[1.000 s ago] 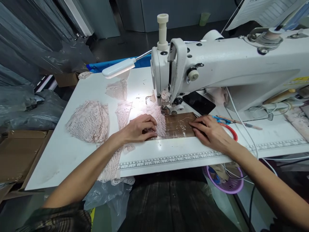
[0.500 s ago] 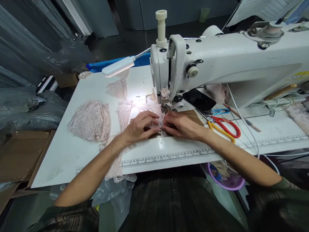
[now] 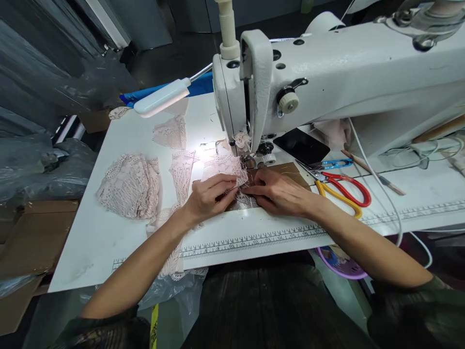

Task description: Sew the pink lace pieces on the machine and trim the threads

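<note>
Pink lace [image 3: 225,167] is pinched in left fingers [image 3: 221,181] (right fingers [image 3: 258,189]: hold unclear), a purple basket [image 3: 349,271] of scraps [image 3: 336,256] below.

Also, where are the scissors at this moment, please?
In the head view, the scissors with red and yellow handles lie on the white table, to the right of the right hand, beside the blue tool.

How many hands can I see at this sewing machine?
2. The left hand is at the near edge of the pale lace piece, its fingers on it. The right hand is beside it, fingertips close to the same edge. No others show.
</note>
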The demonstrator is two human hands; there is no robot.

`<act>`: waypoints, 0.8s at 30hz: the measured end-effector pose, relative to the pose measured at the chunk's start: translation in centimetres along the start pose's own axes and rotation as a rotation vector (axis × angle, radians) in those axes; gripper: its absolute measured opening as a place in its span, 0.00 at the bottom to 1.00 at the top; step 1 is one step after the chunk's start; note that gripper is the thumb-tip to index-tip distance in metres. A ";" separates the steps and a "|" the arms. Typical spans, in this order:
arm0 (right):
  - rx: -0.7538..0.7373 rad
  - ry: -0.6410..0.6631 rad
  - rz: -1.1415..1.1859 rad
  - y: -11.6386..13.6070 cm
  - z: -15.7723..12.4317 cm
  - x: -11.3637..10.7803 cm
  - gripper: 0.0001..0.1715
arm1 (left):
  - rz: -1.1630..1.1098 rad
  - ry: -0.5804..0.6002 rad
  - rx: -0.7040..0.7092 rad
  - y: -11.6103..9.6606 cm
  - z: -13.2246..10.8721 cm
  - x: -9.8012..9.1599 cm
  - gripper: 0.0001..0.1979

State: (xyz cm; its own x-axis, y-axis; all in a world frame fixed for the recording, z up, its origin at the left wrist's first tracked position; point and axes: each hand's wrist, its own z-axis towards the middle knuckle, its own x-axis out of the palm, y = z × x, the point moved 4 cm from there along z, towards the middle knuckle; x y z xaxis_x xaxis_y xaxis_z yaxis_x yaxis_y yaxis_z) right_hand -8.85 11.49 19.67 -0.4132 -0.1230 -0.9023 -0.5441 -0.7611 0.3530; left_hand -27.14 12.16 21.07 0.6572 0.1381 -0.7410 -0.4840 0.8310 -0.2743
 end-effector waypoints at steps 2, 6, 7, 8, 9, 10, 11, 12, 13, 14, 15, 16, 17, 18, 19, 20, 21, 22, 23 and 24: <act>-0.020 0.007 0.001 0.2 0.0 -0.2 0.20 | 0.010 0.052 0.053 -0.2 0.0 0.4 0.04; -0.055 0.023 0.041 0.5 -0.1 -0.5 0.19 | 0.000 0.100 0.159 -0.4 0.1 0.9 0.04; -0.059 0.030 0.054 0.5 -0.1 -0.5 0.19 | 0.004 0.106 0.181 -0.4 0.1 1.0 0.04; -0.058 0.037 0.064 0.5 -0.2 -0.6 0.19 | 0.013 0.116 0.200 -0.4 0.1 1.0 0.03; -0.055 0.043 0.072 0.5 -0.2 -0.6 0.19 | 0.027 0.128 0.214 -0.5 0.2 1.1 0.03; -0.052 0.048 0.077 0.5 -0.2 -0.5 0.19 | 0.043 0.137 0.224 -0.5 0.2 1.1 0.03; -0.048 0.051 0.080 0.5 -0.2 -0.5 0.19 | 0.059 0.146 0.230 -0.6 0.3 1.1 0.03; -0.045 0.053 0.083 0.5 -0.2 -0.5 0.19 | 0.071 0.153 0.234 -0.7 0.3 1.0 0.03; -0.041 0.054 0.087 0.6 -0.2 -0.4 0.19 | 0.080 0.161 0.235 -0.7 0.4 1.0 0.03; -0.038 0.056 0.092 0.6 -0.2 -0.4 0.19 | 0.086 0.166 0.237 -0.8 0.4 0.9 0.03; -0.037 0.057 0.099 0.6 -0.2 -0.5 0.19 | 0.091 0.173 0.240 -0.9 0.4 0.9 0.03; -0.034 0.058 0.109 0.6 -0.1 -0.6 0.19 | 0.095 0.181 0.243 -0.9 0.4 0.9 0.03; -0.031 0.062 0.127 0.5 -0.1 -0.8 0.19 | 0.100 0.188 0.247 -0.9 0.4 0.9 0.03; -0.026 0.071 0.157 0.3 0.0 -1.0 0.18 | 0.106 0.193 0.250 -0.9 0.4 1.0 0.03; -0.016 0.079 0.196 0.0 0.1 -1.2 0.18 | 0.113 0.197 0.253 -0.9 0.3 1.0 0.03; 0.008 0.077 0.238 -0.4 0.2 -1.5 0.19 | 0.122 0.198 0.255 -0.9 0.2 1.1 0.03; 0.049 0.063 0.272 -1.0 0.4 -1.8 0.19 | 0.130 0.199 0.258 -0.8 0.1 1.1 0.03; 0.104 0.035 0.289 -1.7 0.6 -2.0 0.20 | 0.138 0.197 0.263 -0.8 0.1 1.2 0.03; 0.165 -0.003 0.285 -2.4 0.8 -2.2 0.20 | 0.145 0.194 0.267 -0.8 0.0 1.2 0.03; 0.219 -0.041 0.262 -3.0 1.0 -2.3 0.20 | 0.152 0.190 0.272 -0.8 -0.1 1.3 0.03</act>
State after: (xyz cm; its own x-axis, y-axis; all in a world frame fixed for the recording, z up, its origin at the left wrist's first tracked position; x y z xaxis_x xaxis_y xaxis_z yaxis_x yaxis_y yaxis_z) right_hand -6.96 14.70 20.89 -0.5864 -0.2669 -0.7647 -0.5576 -0.5518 0.6202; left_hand -25.97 11.58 20.31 0.4581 0.1902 -0.8683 -0.3799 0.9250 0.0022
